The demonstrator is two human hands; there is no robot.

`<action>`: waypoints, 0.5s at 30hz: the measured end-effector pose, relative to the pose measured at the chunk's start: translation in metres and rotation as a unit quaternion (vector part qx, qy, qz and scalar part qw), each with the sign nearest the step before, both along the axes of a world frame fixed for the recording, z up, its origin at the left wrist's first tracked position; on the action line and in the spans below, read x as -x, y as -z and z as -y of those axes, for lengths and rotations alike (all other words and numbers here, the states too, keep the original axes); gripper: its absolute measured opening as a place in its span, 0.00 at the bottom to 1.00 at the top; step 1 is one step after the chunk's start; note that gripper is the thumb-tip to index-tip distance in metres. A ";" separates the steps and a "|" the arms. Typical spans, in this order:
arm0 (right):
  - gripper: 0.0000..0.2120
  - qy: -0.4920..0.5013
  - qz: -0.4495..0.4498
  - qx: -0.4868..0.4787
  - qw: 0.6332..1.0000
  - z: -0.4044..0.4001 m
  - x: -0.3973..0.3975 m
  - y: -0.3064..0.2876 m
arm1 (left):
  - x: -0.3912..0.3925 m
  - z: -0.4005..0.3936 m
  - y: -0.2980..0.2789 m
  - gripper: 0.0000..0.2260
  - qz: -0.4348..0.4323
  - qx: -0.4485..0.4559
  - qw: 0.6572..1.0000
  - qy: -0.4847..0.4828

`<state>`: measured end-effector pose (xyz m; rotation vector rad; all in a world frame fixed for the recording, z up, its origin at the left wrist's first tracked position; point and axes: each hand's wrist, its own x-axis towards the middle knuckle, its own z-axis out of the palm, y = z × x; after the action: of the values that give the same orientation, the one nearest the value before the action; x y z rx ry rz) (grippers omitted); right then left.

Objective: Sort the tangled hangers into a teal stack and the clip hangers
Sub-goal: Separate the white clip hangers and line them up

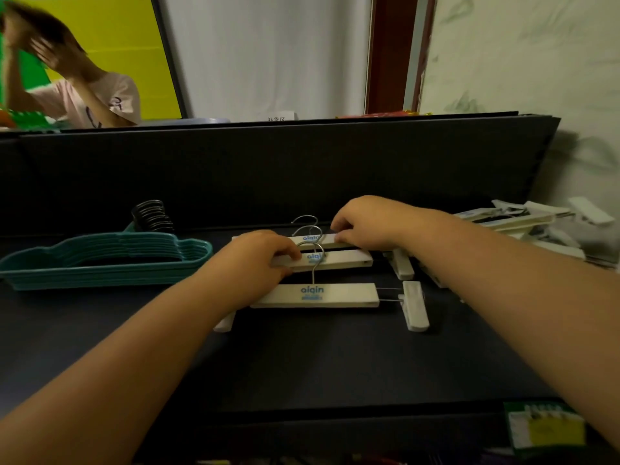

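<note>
Step in hand, prob: lining up clip hangers, teal side looks done. Left hand (pixel 258 255) pinching left end of middle clip hanger (pixel 332 259); right hand (pixel 364 223) curled onto right end of far clip hanger (pixel 312 239), grip itself partly hidden. Near clip hanger (pixel 322 294) lying free, closest to front edge of counter (pixel 335 357), touched by neither hand. All 3 parallel at counter's middle, hooks pointing to back edge.

Teal stack (pixel 104 260) at left side of counter, neat, black hooks (pixel 151 214) bunched toward back. Loose pile of more clip hangers (pixel 536 226) at right-back corner, still a jumble.

Next, prob: slide the 2 held bars together w/ near one, hooks aligned; needs care so wire hooks and dangling clips don't snag.

Look: white flat bars, blue lettering, thin metal hook, white clip on wire at each end.
</note>
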<state>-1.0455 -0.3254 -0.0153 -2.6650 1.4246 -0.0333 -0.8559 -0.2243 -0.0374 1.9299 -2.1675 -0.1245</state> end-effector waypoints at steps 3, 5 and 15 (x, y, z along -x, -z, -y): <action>0.15 0.000 0.006 0.048 0.999 -0.016 0.013 -0.005 | -0.003 -0.005 -0.002 0.14 -0.002 0.008 1.000 0.024; 0.19 -0.019 0.004 0.049 0.999 -0.033 0.022 -0.009 | -0.008 -0.014 -0.002 0.17 -0.010 0.014 0.999 0.052; 0.23 -0.066 -0.050 0.057 0.995 -0.081 0.045 0.007 | -0.004 -0.029 0.009 0.19 0.052 0.032 0.994 0.089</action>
<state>-1.0907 -0.2448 -0.0225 -2.8860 1.3078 0.0325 -0.8514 -0.1951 -0.0465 1.7419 -2.3782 0.0156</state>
